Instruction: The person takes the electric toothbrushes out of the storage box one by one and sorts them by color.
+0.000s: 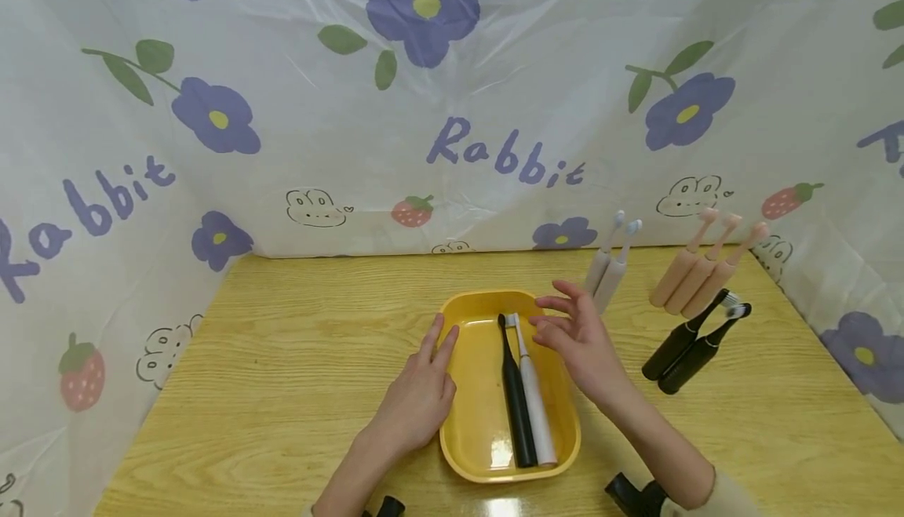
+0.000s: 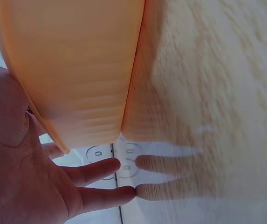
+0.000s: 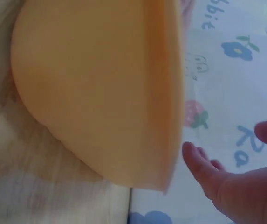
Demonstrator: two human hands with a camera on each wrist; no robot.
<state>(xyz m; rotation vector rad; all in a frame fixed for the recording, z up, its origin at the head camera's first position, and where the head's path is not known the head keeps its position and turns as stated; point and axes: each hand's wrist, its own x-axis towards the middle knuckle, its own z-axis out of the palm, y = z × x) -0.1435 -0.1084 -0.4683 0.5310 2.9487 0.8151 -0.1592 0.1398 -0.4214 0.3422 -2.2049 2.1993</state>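
Observation:
A yellow tray (image 1: 466,466) sits on the wooden table with a black electric toothbrush (image 1: 518,407) and a white electric toothbrush (image 1: 538,415) lying side by side in its right half. At the tray's left rim is my left hand (image 1: 417,403), its fingers extended. The left wrist view shows two straight fingers (image 2: 100,193) outside the tray wall, while others pass behind the rim. My right hand (image 1: 582,344) hovers by the upper right rim, fingers loosely bent and apart, holding nothing. In the right wrist view its thumb and fingers are separated beside the tray's edge.
To the right on the table are two light grey toothbrushes (image 1: 609,282), three pink toothbrushes (image 1: 695,278) and two black toothbrushes (image 1: 685,356). A printed cloth (image 1: 353,132) with flowers and rabbits hangs behind the table and along its sides. Black wrist gear (image 1: 631,495) shows under the right forearm.

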